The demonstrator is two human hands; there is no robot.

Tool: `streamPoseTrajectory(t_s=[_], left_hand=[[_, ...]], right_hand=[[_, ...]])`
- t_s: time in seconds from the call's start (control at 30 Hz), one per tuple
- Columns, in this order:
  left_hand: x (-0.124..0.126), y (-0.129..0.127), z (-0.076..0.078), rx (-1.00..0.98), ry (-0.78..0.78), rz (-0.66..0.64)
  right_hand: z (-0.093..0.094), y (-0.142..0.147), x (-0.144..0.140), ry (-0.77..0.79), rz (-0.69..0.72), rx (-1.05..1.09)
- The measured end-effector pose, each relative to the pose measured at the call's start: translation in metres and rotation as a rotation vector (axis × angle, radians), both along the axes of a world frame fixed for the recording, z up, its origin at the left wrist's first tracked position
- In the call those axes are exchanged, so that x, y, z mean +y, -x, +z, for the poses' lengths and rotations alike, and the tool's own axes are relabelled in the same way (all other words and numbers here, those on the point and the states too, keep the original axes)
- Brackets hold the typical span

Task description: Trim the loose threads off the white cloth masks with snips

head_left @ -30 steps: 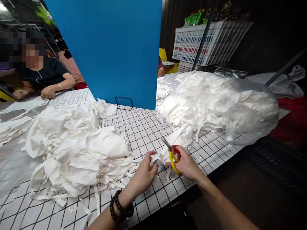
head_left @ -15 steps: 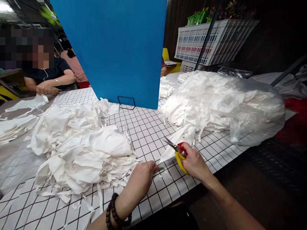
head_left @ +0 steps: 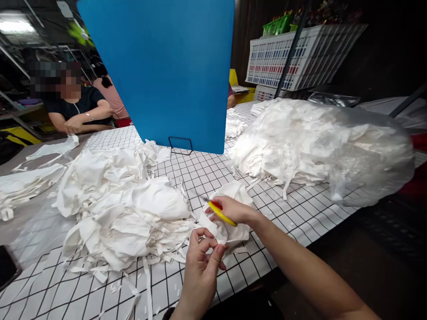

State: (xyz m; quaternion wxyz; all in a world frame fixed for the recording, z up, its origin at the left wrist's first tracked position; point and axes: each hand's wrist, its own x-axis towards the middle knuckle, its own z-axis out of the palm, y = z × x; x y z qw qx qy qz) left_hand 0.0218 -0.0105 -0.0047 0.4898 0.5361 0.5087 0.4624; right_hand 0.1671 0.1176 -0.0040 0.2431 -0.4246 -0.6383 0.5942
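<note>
Landmark: blue board (head_left: 167,75), standing on the black-gridded white surface (head_left: 207,175), a black wire stand (head_left: 180,153) at its foot. All sides as seen from the wearer.

Left hand (head_left: 203,266): on the near side of the blue board; thumb and fingers pinched together on the edge of a white cloth piece (head_left: 235,235).

Right hand (head_left: 231,209): nearer to the blue board than the left hand; fingers curled around yellow-and-red scissors (head_left: 227,218). Blades blurred, pointing left; cannot tell whether they are parted.

Cloth piece: lies crumpled on the surface, in front of the blue board and slightly right of it, under the right hand.

Left of and nearer than the blue board: heaped white cloths (head_left: 113,240), narrow straps hanging loose at the near edge; small white scraps (head_left: 115,286) close by. Right of the blue board: large clear plastic bag (head_left: 376,155), bulging with white cloth. Further left of the blue board: a co-worker (head_left: 88,104) in dark clothing, forearms at the table edge.
</note>
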Motion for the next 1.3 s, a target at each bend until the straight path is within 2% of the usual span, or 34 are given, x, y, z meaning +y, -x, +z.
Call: streamPoseTrajectory(t_s=[0.07, 0.17, 0.23, 0.3, 0.4, 0.47, 0.63, 0.87, 1.1, 1.3], left_hand=[[-0.002, 0.005, -0.003, -0.022, -0.008, 0.023], [0.002, 0.005, -0.001, -0.186, 0.015, -0.039], [0.006, 0.001, 0.0, -0.3, 0.028, -0.069], [0.01, -0.002, -0.001, -0.334, 0.013, -0.07], [0.012, -0.005, -0.006, -0.259, -0.025, -0.065], [0.011, -0.005, -0.009, -0.174, -0.061, -0.067], [0.007, -0.005, -0.011, -0.059, -0.171, -0.074], [0.004, -0.005, -0.006, 0.005, -0.231, -0.089], [0.001, -0.005, -0.01, 0.013, -0.199, -0.116], [0.003, -0.006, -0.011, -0.069, -0.169, -0.142]], right_hand=[[0.001, -0.016, -0.004, -0.01, -0.135, 0.04], [0.018, -0.043, -0.023, -0.09, -0.283, 0.096], [0.03, -0.058, -0.043, -0.119, -0.264, 0.046], [0.038, -0.067, -0.066, -0.15, -0.207, -0.127], [0.038, -0.071, -0.094, -0.259, -0.172, -0.388], [0.036, -0.071, -0.105, -0.312, -0.17, -0.487], [0.037, -0.068, -0.113, -0.357, -0.116, -0.596], [0.042, -0.059, -0.12, -0.391, -0.11, -0.599], [0.041, -0.06, -0.122, -0.419, -0.121, -0.633], [0.039, -0.059, -0.124, -0.462, -0.136, -0.676]])
